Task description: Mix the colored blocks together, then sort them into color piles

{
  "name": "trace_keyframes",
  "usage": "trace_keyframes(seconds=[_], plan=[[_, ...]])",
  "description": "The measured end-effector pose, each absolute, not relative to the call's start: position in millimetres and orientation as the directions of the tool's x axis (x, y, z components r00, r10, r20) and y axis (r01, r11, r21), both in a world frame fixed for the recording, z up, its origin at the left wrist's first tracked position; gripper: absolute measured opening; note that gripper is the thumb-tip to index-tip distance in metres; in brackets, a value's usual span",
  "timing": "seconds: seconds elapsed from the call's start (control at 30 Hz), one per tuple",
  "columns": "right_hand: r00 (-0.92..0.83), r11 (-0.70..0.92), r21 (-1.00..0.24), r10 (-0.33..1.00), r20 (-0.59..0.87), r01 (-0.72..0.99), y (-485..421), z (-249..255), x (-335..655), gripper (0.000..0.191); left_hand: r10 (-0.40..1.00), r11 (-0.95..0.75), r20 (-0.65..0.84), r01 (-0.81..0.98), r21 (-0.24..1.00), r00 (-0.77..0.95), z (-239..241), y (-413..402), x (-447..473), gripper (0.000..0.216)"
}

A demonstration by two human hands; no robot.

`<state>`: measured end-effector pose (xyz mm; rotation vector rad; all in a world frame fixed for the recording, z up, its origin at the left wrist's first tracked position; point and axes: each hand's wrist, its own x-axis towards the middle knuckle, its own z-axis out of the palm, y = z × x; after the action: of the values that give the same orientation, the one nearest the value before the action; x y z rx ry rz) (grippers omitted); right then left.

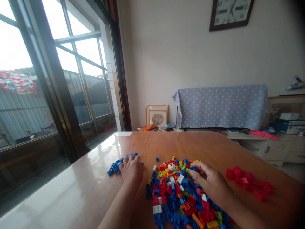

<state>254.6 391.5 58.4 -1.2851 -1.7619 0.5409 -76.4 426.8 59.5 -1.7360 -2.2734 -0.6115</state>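
Note:
A big mixed heap of toy building bricks (176, 190) in blue, red, white, yellow, green and orange lies before me on the wooden table (162, 144). My left hand (132, 168) rests at the right side of a small pile of blue bricks (114, 168), its fingers curled down over them; whether it grips one is hidden. My right hand (206, 175) reaches over the upper right of the heap, thumb and fingers round a blue brick (193, 169). To the right sits a separate pile of red bricks (249, 181).
One loose blue brick (157, 159) lies between the blue pile and the heap. Beyond the table stand a cloth-covered object (221, 106), a framed picture (158, 117) and a white cabinet (276, 149). Large windows (81, 70) are on the left, a clock (231, 14) on the wall.

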Motion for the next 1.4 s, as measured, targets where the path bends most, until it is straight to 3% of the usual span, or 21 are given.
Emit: trace_keyframes(seconds=[0.2, 0.33, 0.67, 1.0, 1.17, 1.27, 1.4], plan=[[-0.097, 0.375, -0.755, 0.917, 0.387, 0.537, 392.3, 57.4, 255.1, 0.034, 0.942, -0.010, 0.319, 0.945, 0.326, -0.100, 52.8, 428.5, -52.2, 0.033], [-0.098, 0.362, -0.777, 0.925, 0.366, 0.515, 392.3, 56.3, 254.6, 0.034, 0.966, -0.093, 0.260, 0.931, 0.353, -0.002, 42.4, 429.6, -34.8, 0.034], [-0.090, 0.355, -0.773, 0.927, 0.365, 0.526, 389.0, 59.1, 252.0, 0.035, 0.966, 0.092, 0.193, 0.923, 0.375, -0.174, 35.4, 443.8, -60.3, 0.044], [-0.079, 0.358, -0.760, 0.922, 0.378, 0.543, 391.6, 54.9, 252.5, 0.035, 0.935, 0.066, 0.274, 0.869, 0.490, -0.226, 30.3, 447.7, -61.0, 0.049], [-0.119, 0.386, -0.746, 0.914, 0.387, 0.542, 391.0, 54.6, 249.9, 0.029, 0.930, -0.160, 0.362, 0.814, 0.559, -0.066, 55.4, 419.7, -31.8, 0.036], [-0.206, 0.444, -0.685, 0.891, 0.404, 0.577, 383.6, 62.2, 243.7, 0.023, 0.890, -0.421, 0.430, 0.637, 0.646, 0.152, 75.5, 393.7, -10.2, 0.029], [-0.309, 0.531, -0.602, 0.844, 0.438, 0.597, 373.6, 68.8, 234.6, 0.020, 0.858, -0.512, 0.417, 0.437, 0.740, 0.299, 90.1, 370.4, 8.6, 0.024]])
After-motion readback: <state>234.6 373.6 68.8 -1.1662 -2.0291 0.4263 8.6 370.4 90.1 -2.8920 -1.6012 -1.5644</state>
